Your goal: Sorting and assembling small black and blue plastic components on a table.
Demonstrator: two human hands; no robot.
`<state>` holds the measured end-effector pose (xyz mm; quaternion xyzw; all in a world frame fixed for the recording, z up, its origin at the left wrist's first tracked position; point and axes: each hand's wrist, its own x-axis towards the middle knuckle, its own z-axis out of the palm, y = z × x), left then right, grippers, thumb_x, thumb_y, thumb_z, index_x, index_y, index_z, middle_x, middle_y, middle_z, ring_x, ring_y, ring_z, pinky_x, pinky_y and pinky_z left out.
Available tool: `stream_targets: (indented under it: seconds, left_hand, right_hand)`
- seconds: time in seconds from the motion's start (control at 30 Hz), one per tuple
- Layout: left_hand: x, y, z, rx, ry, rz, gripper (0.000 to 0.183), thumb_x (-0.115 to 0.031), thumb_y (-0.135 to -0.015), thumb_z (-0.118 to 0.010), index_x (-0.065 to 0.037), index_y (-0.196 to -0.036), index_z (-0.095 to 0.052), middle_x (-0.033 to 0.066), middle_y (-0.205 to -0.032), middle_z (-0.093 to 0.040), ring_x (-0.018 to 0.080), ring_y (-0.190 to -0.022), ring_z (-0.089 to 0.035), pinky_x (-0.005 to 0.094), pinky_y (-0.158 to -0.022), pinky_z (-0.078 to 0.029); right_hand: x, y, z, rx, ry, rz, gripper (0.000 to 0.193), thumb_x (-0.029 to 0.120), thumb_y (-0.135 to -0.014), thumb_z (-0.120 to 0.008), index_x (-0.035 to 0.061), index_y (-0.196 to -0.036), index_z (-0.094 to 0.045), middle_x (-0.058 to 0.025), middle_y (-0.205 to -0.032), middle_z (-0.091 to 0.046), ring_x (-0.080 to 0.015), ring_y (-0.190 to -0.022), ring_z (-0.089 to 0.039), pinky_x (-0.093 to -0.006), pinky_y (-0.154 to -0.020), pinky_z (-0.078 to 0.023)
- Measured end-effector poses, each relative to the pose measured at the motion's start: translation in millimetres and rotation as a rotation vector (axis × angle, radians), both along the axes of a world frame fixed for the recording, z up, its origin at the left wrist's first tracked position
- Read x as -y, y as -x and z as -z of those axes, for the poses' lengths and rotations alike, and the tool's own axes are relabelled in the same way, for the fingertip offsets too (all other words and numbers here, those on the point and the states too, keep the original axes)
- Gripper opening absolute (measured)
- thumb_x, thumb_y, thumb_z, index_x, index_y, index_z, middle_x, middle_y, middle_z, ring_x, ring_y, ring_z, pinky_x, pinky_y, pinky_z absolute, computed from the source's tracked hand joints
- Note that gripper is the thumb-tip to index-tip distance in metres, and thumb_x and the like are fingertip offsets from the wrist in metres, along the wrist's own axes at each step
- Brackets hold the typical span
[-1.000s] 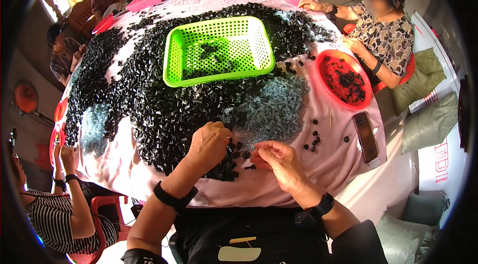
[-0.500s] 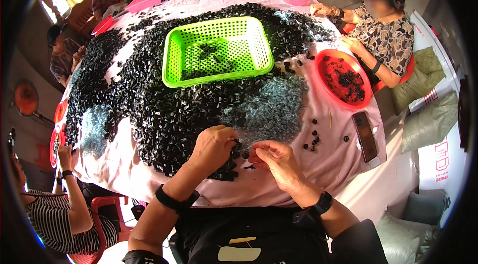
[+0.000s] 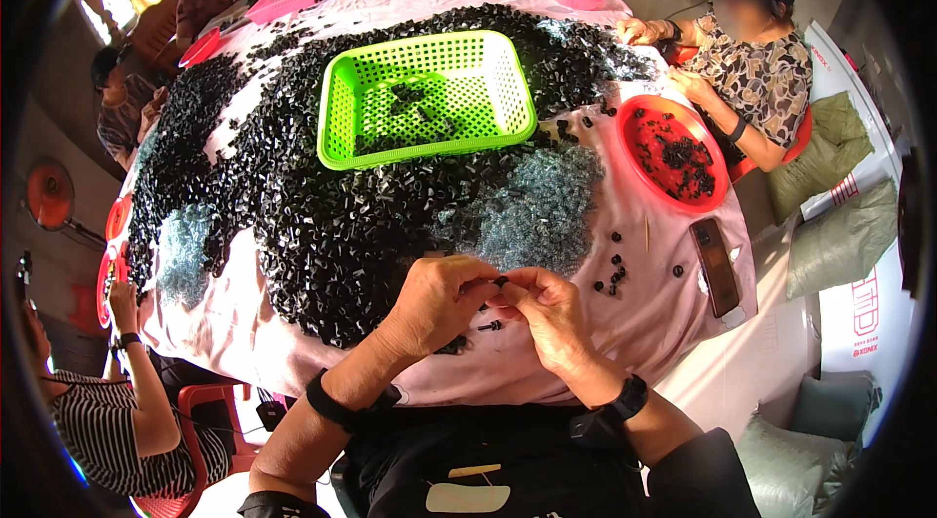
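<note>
My left hand [image 3: 441,301] and my right hand [image 3: 552,315] meet fingertip to fingertip above the near edge of the table. Between them is a small black plastic part [image 3: 501,281], pinched from both sides; its exact shape is mostly covered by fingers. A broad heap of small black plastic parts [image 3: 332,235] spreads beyond and left of my hands. Just past my fingers lies a mound of tiny clear pieces [image 3: 542,210]. Another small black piece [image 3: 490,326] lies on the pink cloth [image 3: 547,386] below my hands.
A bright green basket [image 3: 429,160] with a few black parts sits on the heap. To the right are a red basin [image 3: 630,166] of black pieces, a phone [image 3: 715,269] and several loose black pieces [image 3: 615,276]. Other people work around the table, one at right [image 3: 756,69].
My left hand has moved right, away from the heap, and my right hand has shifted slightly up. Their fingertips, apart before, now come together around the small black part.
</note>
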<state>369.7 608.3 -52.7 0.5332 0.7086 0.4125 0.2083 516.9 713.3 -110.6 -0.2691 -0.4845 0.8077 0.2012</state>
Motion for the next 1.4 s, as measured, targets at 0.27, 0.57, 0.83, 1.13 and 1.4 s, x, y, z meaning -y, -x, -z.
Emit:
stream_targets:
  seconds: [0.27, 0.57, 0.83, 1.13, 1.4]
  left_hand:
    - [-4.6, -13.8, 2.1, 0.061, -0.071, -0.173, 0.014, -0.007, -0.095, -0.056, 0.001, -0.103, -0.065, 0.0162, -0.084, -0.070, 0.0296, -0.076, -0.070, 0.0361, -0.066, -0.055]
    - [-1.5, -22.5, 13.2, 0.025, -0.148, -0.158, 0.018, -0.006, -0.094, -0.059, 0.005, -0.105, -0.069, 0.0185, -0.104, -0.070, 0.0218, -0.089, -0.070, 0.0299, -0.075, -0.056]
    - [0.9, -22.7, 11.9, 0.129, -0.150, -0.177, 0.020, -0.004, -0.090, -0.060, 0.004, -0.105, -0.069, 0.0202, -0.105, -0.069, 0.0314, -0.081, -0.070, 0.0337, -0.071, -0.056]
    - [-1.3, -7.6, 3.9, -0.132, -0.185, -0.188, 0.015, 0.003, -0.085, -0.060, 0.002, -0.097, -0.070, 0.0175, -0.094, -0.069, 0.0306, -0.081, -0.070, 0.0353, -0.068, -0.056]
    - [5.6, 12.7, 39.1, -0.368, 0.001, -0.129, 0.009, -0.007, -0.074, -0.069, -0.005, -0.083, -0.068, 0.0109, -0.079, -0.061, 0.0326, -0.082, -0.062, 0.0441, -0.071, -0.052]
  right_hand:
    - [3.8, 4.6, -13.4, 0.024, -0.029, -0.060, 0.014, 0.004, -0.096, -0.062, -0.0040, -0.108, -0.064, -0.0103, -0.097, -0.069, -0.0189, -0.084, -0.072, -0.0296, -0.078, -0.061]
    - [5.7, 6.2, -13.4, -0.043, 0.038, -0.042, 0.013, -0.001, -0.097, -0.058, -0.0055, -0.108, -0.064, -0.0104, -0.095, -0.069, -0.0161, -0.084, -0.071, -0.0281, -0.077, -0.061]
    - [3.3, 3.2, -11.2, -0.045, 0.015, -0.023, 0.017, 0.003, -0.096, -0.061, -0.0054, -0.111, -0.063, -0.0121, -0.101, -0.069, -0.0182, -0.087, -0.071, -0.0307, -0.082, -0.061]
    - [-2.4, 0.2, -8.9, -0.031, -0.056, 0.016, 0.015, 0.004, -0.096, -0.061, -0.0034, -0.109, -0.063, -0.0113, -0.100, -0.069, -0.0198, -0.087, -0.071, -0.0301, -0.081, -0.060]
    - [-9.0, -7.9, -14.0, -0.022, 0.017, 0.026, 0.014, 0.008, -0.097, -0.063, 0.0003, -0.109, -0.062, -0.0104, -0.103, -0.069, -0.0205, -0.091, -0.071, -0.0299, -0.081, -0.058]
